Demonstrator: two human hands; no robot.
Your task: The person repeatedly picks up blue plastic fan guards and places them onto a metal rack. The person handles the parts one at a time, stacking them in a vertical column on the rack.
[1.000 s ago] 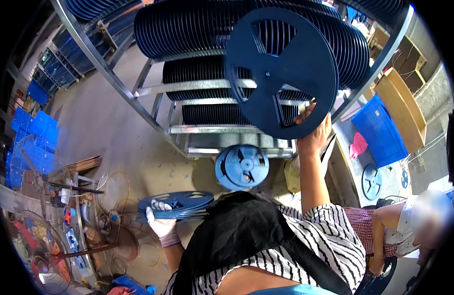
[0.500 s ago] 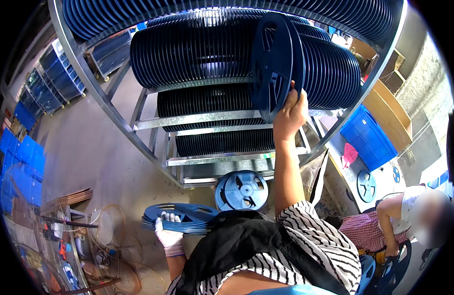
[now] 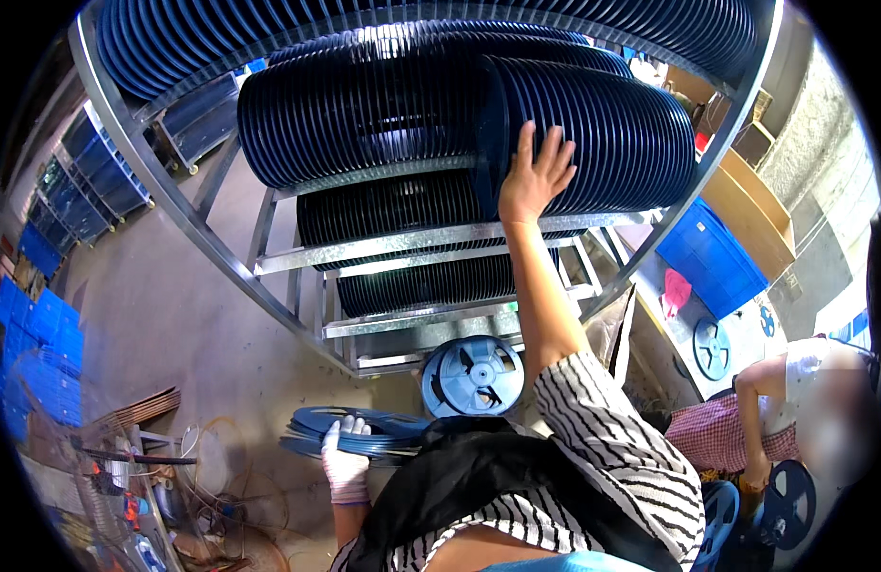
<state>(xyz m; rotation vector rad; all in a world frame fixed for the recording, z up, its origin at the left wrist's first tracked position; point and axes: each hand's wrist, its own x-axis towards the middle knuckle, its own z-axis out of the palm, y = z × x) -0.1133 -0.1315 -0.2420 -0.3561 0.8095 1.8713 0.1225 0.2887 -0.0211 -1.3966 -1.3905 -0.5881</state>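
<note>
My gloved left hand (image 3: pixel 346 464) is gripping a stack of blue reels (image 3: pixel 391 442) below and left of the frame's centre. My bare right hand (image 3: pixel 536 186) is spreading its fingers beside dark reels (image 3: pixel 612 133), which are lining a metal rack (image 3: pixel 364 248) at upper centre-right; I cannot tell whether it is touching them.

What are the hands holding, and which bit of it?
The left hand holds a stack of blue reels by its near edge. The right hand holds nothing: its fingers are spread beside the dark reels on the rack.
</note>
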